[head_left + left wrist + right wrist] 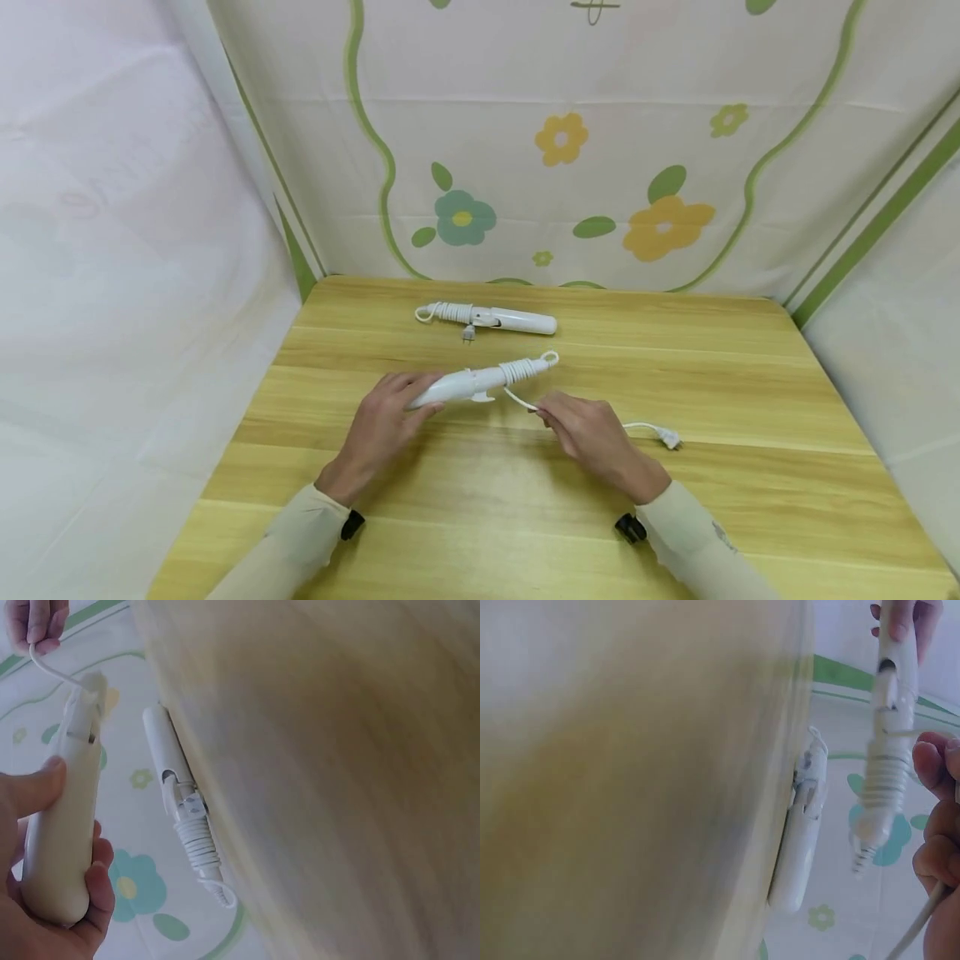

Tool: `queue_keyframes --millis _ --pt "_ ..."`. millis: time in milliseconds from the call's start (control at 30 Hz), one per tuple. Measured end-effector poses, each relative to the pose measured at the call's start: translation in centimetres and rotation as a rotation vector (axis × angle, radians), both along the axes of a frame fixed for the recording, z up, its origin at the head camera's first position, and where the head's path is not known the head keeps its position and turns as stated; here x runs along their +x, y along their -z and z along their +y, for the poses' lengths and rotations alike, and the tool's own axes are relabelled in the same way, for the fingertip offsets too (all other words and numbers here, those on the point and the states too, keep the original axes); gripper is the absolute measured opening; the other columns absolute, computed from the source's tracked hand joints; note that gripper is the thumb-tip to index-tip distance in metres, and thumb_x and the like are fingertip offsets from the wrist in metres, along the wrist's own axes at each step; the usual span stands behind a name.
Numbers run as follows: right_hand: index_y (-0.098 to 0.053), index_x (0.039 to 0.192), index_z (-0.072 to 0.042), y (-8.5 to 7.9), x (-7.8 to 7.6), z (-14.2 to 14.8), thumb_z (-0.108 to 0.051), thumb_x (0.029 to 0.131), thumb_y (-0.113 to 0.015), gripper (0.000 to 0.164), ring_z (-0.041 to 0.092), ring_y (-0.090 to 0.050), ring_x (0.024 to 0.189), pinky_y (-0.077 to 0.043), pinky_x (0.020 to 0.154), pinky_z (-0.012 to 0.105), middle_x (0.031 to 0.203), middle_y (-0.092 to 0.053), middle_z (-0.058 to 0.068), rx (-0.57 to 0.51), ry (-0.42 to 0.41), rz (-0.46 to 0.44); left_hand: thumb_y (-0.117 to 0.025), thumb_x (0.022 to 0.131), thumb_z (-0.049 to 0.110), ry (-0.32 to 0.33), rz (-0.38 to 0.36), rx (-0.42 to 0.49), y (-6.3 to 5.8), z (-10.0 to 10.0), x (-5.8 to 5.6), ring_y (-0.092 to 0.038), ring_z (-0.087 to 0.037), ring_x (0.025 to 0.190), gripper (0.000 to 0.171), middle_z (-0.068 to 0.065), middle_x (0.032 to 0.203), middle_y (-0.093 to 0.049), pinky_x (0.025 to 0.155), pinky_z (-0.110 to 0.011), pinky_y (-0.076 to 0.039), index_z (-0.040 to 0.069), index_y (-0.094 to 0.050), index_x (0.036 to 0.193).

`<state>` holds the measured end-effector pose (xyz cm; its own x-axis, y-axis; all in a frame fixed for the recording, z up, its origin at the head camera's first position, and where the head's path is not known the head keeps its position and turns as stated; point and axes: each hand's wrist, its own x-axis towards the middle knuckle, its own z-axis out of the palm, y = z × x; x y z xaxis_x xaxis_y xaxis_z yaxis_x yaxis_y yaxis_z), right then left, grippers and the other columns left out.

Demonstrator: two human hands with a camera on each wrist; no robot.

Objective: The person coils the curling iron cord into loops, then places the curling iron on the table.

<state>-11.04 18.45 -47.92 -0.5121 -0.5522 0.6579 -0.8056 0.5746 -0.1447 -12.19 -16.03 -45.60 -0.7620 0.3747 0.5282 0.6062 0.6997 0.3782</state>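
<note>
My left hand (378, 425) grips a white hair iron (457, 387) by its smooth, rounded end, thumb on one side and fingers curled round the other. The iron points up to the right, its small lever on the near side. White cord (887, 780) is wound in several turns round the far end, finishing in a loop. From the turns a loose length of cord (519, 400) runs to my right hand (592, 433), which pinches it. Past that hand the cord comes out to a two-pin plug (667, 437) at the right.
A second white hair iron (517, 320) lies farther back on the wooden table (712, 358), its cord wound up and its plug (468, 332) beside it. Behind the table hangs a flower-patterned cloth (510, 150), and pale cloth (135, 292) also closes off the sides.
</note>
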Motion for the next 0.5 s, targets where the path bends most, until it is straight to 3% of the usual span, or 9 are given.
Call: queue_keyframes --millis 167,500 --pt "-0.076 0.109 -0.004 -0.4 -0.7 0.4 -0.028 0.119 -0.046 0.040 0.009 -0.071 0.068 -0.057 0.056 0.025 0.093 -0.080 0.004 0.024 0.031 0.044 -0.091 0.090 0.025 0.073 0.003 -0.095 -0.1 -0.1 0.2 -0.074 -0.026 0.107 0.049 -0.009 0.123 -0.080 0.086 -0.044 -0.064 0.015 -0.077 0.137" --pt "-0.076 0.108 -0.008 -0.9 -1.6 0.7 -0.022 0.116 -0.056 0.026 0.007 -0.068 0.068 -0.055 0.057 0.021 0.091 -0.077 -0.001 0.010 -0.033 0.050 -0.088 0.092 0.027 0.344 -0.046 -0.135 -0.7 -1.2 0.0 -0.074 -0.021 0.114 0.050 -0.004 0.128 -0.079 0.093 -0.040 -0.064 0.019 -0.075 0.140"
